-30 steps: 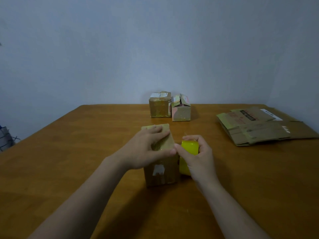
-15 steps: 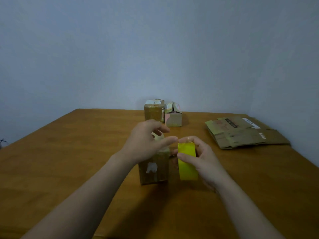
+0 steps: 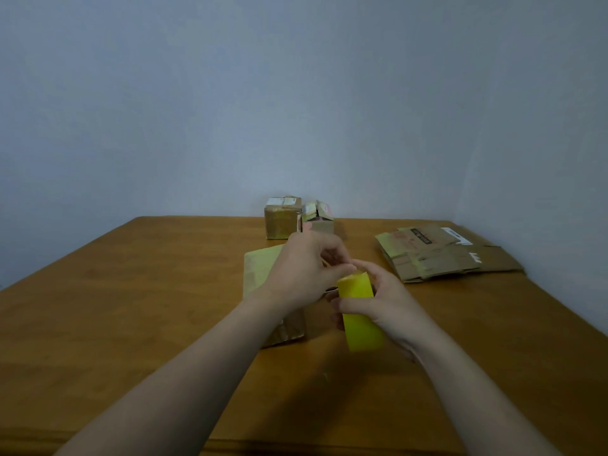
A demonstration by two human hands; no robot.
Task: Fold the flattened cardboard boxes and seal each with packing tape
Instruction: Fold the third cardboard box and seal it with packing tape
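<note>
1. A person sits at a wooden desk [image 3: 131, 291]; both bare forearms reach forward to the middle of it.
2. The right hand [image 3: 391, 301] grasps a yellow roll of tape [image 3: 360, 311], thumb across its front and fingers curled behind. The roll is held upright, above the desk.
3. The left hand [image 3: 306, 268] has its fingers curled, and thumb and fingertips pinch at the roll's top edge. The loose end of the tape is too small to make out.
4. A folded box [image 3: 260, 268] stands on the desk under the left forearm, just left of the roll. Neither hand holds it, and the left hand hides most of its top.
5. Two more folded boxes [image 3: 283, 218] stand side by side at the far edge, by the wall.
6. A stack of flat boxes [image 3: 441, 255] lies to the right, well apart from the hands.
7. The step in hand seems to be finding and lifting the tape's end to seal the near box.
8. The next move likely calls for peeling out a strip, laying it along the top seam, and steadying the box, since a light box may slide or tip when the tape pulls.
</note>
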